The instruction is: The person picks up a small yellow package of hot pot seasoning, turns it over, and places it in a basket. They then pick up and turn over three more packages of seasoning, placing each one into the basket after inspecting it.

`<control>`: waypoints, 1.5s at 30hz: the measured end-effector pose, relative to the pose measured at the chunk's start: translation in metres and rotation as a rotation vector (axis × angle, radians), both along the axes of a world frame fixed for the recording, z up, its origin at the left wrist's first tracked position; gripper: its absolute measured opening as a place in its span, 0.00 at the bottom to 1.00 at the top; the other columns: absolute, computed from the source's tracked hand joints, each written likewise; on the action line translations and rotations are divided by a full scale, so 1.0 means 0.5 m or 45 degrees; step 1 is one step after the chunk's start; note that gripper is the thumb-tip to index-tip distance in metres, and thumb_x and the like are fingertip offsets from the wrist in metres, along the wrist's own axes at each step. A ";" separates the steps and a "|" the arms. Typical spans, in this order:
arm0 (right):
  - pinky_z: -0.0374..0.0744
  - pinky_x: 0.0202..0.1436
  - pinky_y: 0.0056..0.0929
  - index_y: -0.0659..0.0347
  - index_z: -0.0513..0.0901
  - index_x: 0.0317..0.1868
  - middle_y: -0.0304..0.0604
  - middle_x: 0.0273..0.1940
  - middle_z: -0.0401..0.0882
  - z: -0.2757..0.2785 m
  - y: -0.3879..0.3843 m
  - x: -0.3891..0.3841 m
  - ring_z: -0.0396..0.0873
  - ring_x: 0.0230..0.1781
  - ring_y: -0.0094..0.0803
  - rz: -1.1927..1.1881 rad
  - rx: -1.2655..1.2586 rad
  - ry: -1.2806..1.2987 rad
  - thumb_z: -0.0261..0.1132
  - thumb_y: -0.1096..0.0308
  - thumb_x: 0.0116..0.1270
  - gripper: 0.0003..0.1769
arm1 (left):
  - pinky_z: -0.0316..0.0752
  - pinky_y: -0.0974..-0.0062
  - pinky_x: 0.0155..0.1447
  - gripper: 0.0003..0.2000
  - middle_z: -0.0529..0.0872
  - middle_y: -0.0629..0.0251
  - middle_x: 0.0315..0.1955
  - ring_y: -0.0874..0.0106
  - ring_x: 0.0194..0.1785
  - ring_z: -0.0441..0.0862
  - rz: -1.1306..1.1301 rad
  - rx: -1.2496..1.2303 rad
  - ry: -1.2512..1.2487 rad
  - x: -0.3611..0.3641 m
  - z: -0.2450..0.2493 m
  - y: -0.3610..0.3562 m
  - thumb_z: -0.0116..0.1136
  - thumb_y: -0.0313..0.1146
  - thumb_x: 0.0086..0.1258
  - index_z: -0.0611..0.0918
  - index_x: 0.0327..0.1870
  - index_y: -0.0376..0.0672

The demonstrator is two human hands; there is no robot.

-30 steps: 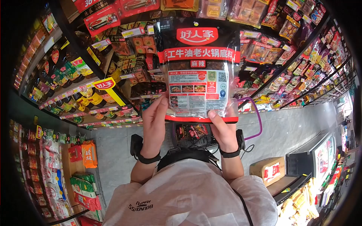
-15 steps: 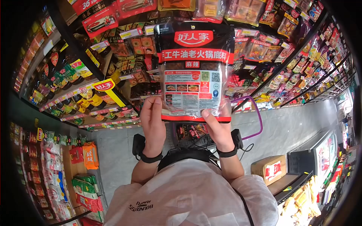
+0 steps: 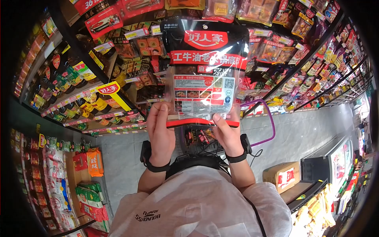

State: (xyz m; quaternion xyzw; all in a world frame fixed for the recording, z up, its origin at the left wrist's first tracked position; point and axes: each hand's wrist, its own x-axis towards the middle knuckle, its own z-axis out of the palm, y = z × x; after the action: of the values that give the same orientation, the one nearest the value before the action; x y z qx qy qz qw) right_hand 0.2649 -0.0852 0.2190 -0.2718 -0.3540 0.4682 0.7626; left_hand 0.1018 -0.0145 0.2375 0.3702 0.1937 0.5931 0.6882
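Observation:
A black, red and clear bag of hotpot base [image 3: 203,85] is held up before me, with its printed label and codes facing the camera. My left hand [image 3: 160,128] pinches its lower left corner between thumb and fingers. At the lower right, my right hand [image 3: 228,133] grips the bag, thumb on the front and the other fingers mostly hidden behind. Below the bag, partly covered by it and my hands, a shopping basket with a purple handle [image 3: 272,122] contains several dark and red packets [image 3: 203,137].
Shelves of hanging sauce packets [image 3: 272,49] curve around ahead and to the right. Bottles and jars [image 3: 81,73] line the left shelves. Behind on the right are a cardboard box [image 3: 282,175] and a freezer cabinet [image 3: 335,162]. Grey tiled floor [image 3: 300,126] shows between them.
The bag has tilted slightly, its top shifting up and to the right, and glare now crosses its front. Both hands keep their hold on it.

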 end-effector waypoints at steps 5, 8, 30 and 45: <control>0.68 0.65 0.34 0.66 0.58 0.70 0.45 0.61 0.70 0.014 -0.003 0.000 0.69 0.61 0.30 -0.044 -0.022 -0.006 0.63 0.71 0.67 0.34 | 0.71 0.78 0.51 0.06 0.79 0.70 0.38 0.80 0.44 0.76 0.032 0.049 0.099 -0.003 0.006 -0.004 0.48 0.32 0.77 0.76 0.44 0.41; 0.71 0.62 0.30 0.66 0.63 0.68 0.43 0.57 0.74 0.012 -0.006 0.002 0.72 0.56 0.27 -0.127 -0.111 -0.100 0.63 0.69 0.68 0.31 | 0.71 0.79 0.51 0.06 0.78 0.71 0.38 0.81 0.43 0.75 0.034 0.095 0.127 -0.006 0.006 -0.002 0.48 0.32 0.77 0.76 0.43 0.41; 0.74 0.56 0.27 0.67 0.68 0.62 0.44 0.52 0.79 0.022 0.003 0.011 0.76 0.51 0.25 -0.409 -0.179 -0.502 0.61 0.69 0.70 0.23 | 0.76 0.80 0.43 0.21 0.81 0.61 0.46 0.78 0.44 0.78 -0.308 0.095 0.245 -0.022 0.009 0.006 0.58 0.19 0.65 0.67 0.58 0.39; 0.79 0.24 0.21 0.65 0.68 0.59 0.43 0.41 0.80 0.034 -0.001 0.029 0.80 0.27 0.25 -0.152 -0.215 -0.238 0.60 0.72 0.70 0.19 | 0.80 0.79 0.40 0.25 0.76 0.58 0.55 0.75 0.48 0.79 -0.381 0.104 0.311 -0.030 0.017 0.015 0.56 0.17 0.63 0.65 0.61 0.39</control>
State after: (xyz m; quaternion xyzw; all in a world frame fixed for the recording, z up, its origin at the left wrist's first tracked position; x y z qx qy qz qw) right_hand 0.2793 -0.0854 0.2358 -0.3979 -0.3661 0.4228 0.7272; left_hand 0.0869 -0.0070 0.2462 0.4916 0.1942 0.4421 0.7247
